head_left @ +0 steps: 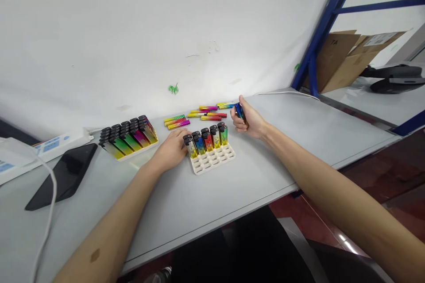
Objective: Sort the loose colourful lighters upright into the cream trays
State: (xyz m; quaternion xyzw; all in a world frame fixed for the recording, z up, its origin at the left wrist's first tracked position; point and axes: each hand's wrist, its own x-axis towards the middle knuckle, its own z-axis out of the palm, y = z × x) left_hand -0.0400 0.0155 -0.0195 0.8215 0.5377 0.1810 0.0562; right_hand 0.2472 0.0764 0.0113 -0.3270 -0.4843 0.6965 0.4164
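My left hand (172,148) rests on the table at the left end of a white slotted tray (215,159), its fingers curled against the tray's back left corner and partly hidden behind the lighters. In the tray's back rows stand several upright lighters with black tops, among them a blue lighter (199,143) and a red lighter (208,140); the front slots are bare. Raised above the table to the right, my right hand (250,119) is closed around a shiny blue lighter (239,111). Behind the tray lie loose metallic lighter sleeves (210,118) in mixed colours.
At the left a second tray (137,150) is packed with lighters. Further left are a black phone (64,174), a white power strip (63,143) and a white cable (51,203). A blue metal frame (323,26) and cardboard boxes (352,64) stand at the right; a wall closes the back.
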